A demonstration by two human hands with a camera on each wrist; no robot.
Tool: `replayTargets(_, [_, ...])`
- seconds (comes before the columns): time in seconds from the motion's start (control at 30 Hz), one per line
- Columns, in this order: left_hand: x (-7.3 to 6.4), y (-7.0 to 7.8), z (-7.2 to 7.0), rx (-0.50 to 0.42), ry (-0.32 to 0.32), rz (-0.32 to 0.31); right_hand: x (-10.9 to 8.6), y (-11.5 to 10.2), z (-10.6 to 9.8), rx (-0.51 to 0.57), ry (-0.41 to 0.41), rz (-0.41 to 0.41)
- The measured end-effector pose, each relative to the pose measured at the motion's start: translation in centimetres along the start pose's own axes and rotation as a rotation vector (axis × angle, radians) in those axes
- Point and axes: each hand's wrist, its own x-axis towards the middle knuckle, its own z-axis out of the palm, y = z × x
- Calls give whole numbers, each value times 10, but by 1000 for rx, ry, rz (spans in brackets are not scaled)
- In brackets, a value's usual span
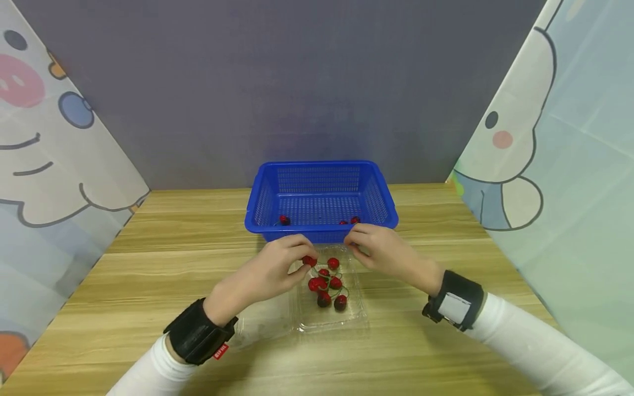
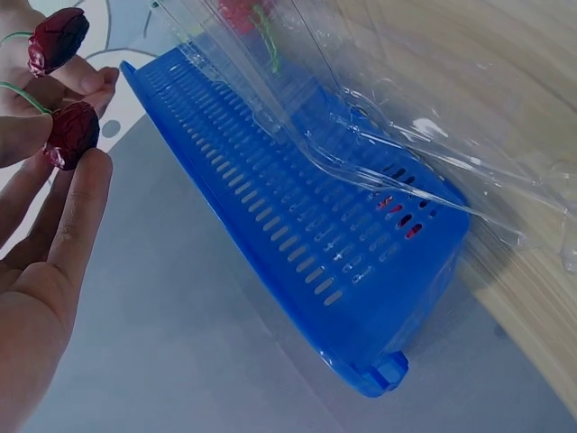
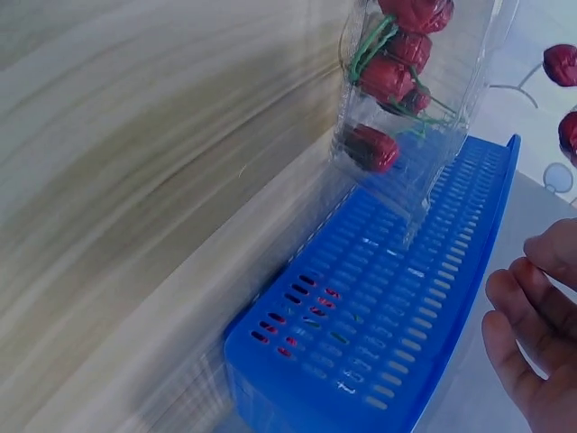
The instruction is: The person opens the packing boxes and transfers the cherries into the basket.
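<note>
My left hand [image 1: 277,264] pinches a dark red cherry [image 2: 72,135] between thumb and fingers, above the left edge of a clear plastic clamshell box [image 1: 354,313]. A second cherry [image 2: 58,41] with a green stem hangs close by it in the left wrist view. Several red cherries [image 1: 318,284] with green stems lie inside the box. My right hand [image 1: 378,247] hovers near the front rim of a blue plastic basket [image 1: 322,235], its fingers loosely bent. Nothing shows between those fingers in the right wrist view.
Inside the basket, a cherry [image 1: 284,220] lies at the front left and others [image 1: 355,220] at the front right. The box's clear lid [image 1: 262,324] lies opened out to the left on the wooden table [image 1: 188,247]. A grey wall [image 1: 317,82] stands behind the basket.
</note>
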Motion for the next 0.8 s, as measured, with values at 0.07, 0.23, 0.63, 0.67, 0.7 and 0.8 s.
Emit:
replayTargets(0.07, [0, -1, -1, -6, 8, 0, 0, -2, 0, 0, -16, 5])
replayTargets(0.23, [1, -1, -2, -4, 31, -1, -1, -8, 2, -16, -58, 6])
replayTargets(0.63, [4, -4, -2, 28, 71, -19, -4, -19, 13, -45, -172, -42])
replayTargets(0.67, [4, -4, -2, 26, 74, -21, -4, -21, 14, -54, -186, -41])
replayTargets(0.7, [4, -4, -2, 25, 77, -21, -5, -21, 15, -60, -196, -40])
replayTargets(0.8, [5, -4, -1, 27, 85, -17, -5, -24, 18, -73, -217, -35])
